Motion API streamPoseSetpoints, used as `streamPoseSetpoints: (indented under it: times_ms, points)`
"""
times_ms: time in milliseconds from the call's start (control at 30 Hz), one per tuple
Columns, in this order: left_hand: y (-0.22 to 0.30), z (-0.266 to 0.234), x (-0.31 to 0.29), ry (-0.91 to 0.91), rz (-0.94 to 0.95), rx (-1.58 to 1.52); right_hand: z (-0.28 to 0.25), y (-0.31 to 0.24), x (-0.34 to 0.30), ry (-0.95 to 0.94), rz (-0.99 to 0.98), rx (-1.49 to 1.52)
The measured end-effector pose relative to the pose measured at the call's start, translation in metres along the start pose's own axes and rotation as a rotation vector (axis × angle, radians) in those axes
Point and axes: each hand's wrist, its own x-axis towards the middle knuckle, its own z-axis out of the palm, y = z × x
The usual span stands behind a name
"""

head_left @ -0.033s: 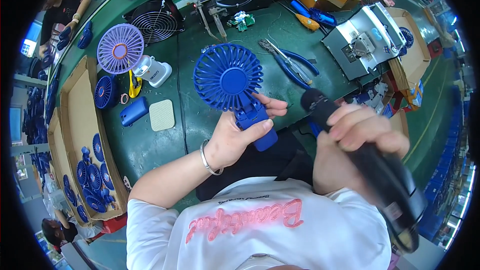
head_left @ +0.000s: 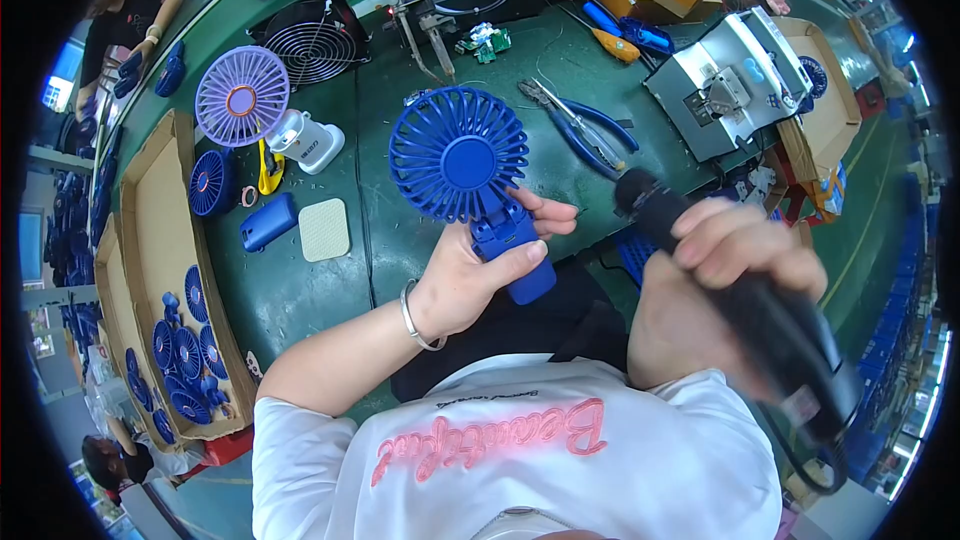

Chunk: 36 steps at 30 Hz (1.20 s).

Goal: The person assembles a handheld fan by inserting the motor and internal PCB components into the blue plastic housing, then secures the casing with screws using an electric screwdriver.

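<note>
My left hand (head_left: 470,275) is closed round the handle of a dark blue handheld fan (head_left: 468,162). The round grille points up and away from me, over the green bench, and the fingertips stick out past the handle's right side. In my right hand (head_left: 735,265) is a black electric screwdriver (head_left: 765,325), gripped about its body and blurred by motion. Its nose slants toward the upper left, to the right of the fan and apart from it. A cable loops from its rear end. Whether a bit sits in the nose cannot be made out.
Beyond the fan lie blue-handled pliers (head_left: 590,130) and an orange-handled screwdriver (head_left: 615,43). A purple and white fan (head_left: 240,98), a beige pad (head_left: 325,230) and a cardboard tray (head_left: 160,180) with several blue fans stand leftward. A white-sided device (head_left: 730,85) stands right; a bench machine (head_left: 440,0) is behind.
My right hand and the electric screwdriver have shifted slightly to the right. The fan in my left hand is almost unmoved.
</note>
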Motion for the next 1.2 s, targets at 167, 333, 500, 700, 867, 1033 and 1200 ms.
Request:
streamPoseSetpoints:
  times_ms: [167, 333, 500, 700, 867, 1033, 1200]
  points:
    - [0.002, 0.002, 0.001, -0.103, -0.041, -0.192, -0.030, 0.081, 0.018, 0.409, -0.033, -0.085]
    - [0.009, -0.004, 0.002, -0.130, -0.134, -0.134, -0.036, 0.106, -0.003, 0.496, 0.394, -0.065]
    - [-0.004, -0.012, -0.005, -0.260, -0.165, -0.216, -0.063, 0.092, -0.024, 0.398, 1.019, -0.076]
    - [0.013, 0.001, -0.007, -0.272, -0.174, -0.071, -0.068, 0.074, -0.040, 0.209, 1.101, -0.151]
    - [0.024, 0.015, -0.010, 0.021, -0.041, -0.165, -0.023, 0.040, -0.047, -0.281, 0.663, -0.488]
    - [0.026, 0.026, -0.038, 0.261, 0.218, -0.213, 0.020, 0.036, -0.048, -0.751, 0.475, -0.615]
    - [0.002, 0.011, -0.059, 0.358, 0.227, -0.233, 0.040, 0.050, -0.056, -0.836, 0.255, -0.568]
